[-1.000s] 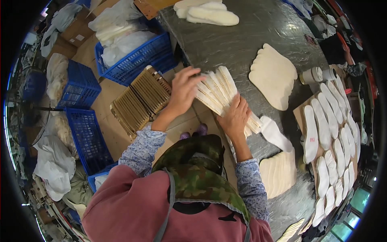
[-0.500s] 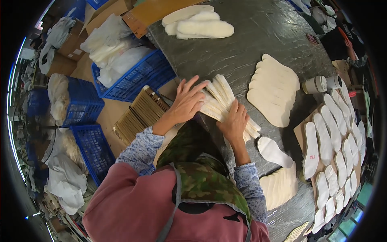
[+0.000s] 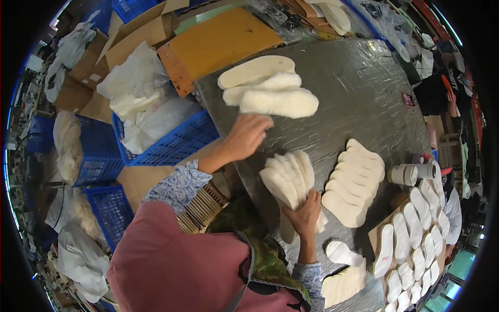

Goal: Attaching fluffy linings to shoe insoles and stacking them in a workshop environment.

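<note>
My right hand (image 3: 304,214) grips the near end of a fanned bundle of cream fleece insoles (image 3: 288,177) at the left edge of the table. The bundle's upper end is blurred. Off to its upper left, my left hand (image 3: 247,136) is raised with curled fingers; what they hold, if anything, is hidden. Just beyond that hand lie several loose insoles (image 3: 278,102), fluffy ones and a smooth one. Right of the bundle is a row of overlapping cream insoles (image 3: 353,184). A single white insole (image 3: 343,253) and another overlapping stack (image 3: 344,285) lie nearer me.
Several white insoles (image 3: 400,236) cover a board at the right, near white cups (image 3: 404,174). Blue crates (image 3: 174,138) with plastic bags stand left of the table (image 3: 343,78). A slatted stack (image 3: 205,205) sits by my left arm. Another person's arm (image 3: 451,101) shows at far right.
My left hand has left the bundle and lifted toward the loose fleece insoles, its fingers now curled. The bundle has swung more upright in my right hand. The whole view has shifted.
</note>
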`<state>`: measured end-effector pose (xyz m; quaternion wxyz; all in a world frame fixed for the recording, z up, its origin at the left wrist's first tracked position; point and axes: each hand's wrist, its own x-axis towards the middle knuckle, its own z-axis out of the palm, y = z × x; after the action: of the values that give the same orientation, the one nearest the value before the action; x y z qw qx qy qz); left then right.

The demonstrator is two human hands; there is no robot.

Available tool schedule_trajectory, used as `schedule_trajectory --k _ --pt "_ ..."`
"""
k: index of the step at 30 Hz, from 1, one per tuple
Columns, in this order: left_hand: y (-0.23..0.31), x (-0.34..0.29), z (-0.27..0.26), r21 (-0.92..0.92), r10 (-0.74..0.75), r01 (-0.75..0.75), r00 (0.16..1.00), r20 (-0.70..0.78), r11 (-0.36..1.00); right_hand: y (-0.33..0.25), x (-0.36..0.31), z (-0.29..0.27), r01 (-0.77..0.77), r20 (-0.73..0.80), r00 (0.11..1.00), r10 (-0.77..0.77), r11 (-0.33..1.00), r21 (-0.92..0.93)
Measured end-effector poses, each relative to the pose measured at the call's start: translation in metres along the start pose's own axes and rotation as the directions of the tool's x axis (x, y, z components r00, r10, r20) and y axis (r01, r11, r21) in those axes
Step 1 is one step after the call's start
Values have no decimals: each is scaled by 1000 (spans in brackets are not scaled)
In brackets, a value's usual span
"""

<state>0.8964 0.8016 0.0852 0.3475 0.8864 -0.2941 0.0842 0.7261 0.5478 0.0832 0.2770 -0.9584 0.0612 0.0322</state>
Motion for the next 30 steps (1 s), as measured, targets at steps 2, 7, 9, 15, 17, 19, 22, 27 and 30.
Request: schedule_trajectory --k 2,7,9,15,17,19,22,27,30 --pt "-26 24 -2 211 -99 122 988 -117 970 -4 16 -8 -133 86 990 115 963 234" --pt "-56 49 32 376 -125 155 987 -104 914 -8 48 1 -395 347 917 196 340 853" --pt "-54 44 40 400 -118 84 991 62 913 1 53 7 -419 381 889 255 112 901" --pt "-41 16 45 344 -111 84 992 62 935 11 61 25 -504 516 804 295 -124 855" --pt "-32 9 47 305 -90 63 993 73 950 19 62 30 -510 536 789 300 -166 844" --pt "-22 6 47 178 -212 175 952 219 968 29 63 33 -527 560 796 232 -192 828" --pt "-23 2 48 78 -237 225 941 243 971 31 60 35 -521 560 792 242 -209 828" --pt "-30 4 43 -227 -410 513 829 380 828 37 43 32 -489 522 812 259 -187 852" --pt "-49 -2 49 -273 -292 360 921 259 892 34 40 33 -482 532 805 262 -232 845"
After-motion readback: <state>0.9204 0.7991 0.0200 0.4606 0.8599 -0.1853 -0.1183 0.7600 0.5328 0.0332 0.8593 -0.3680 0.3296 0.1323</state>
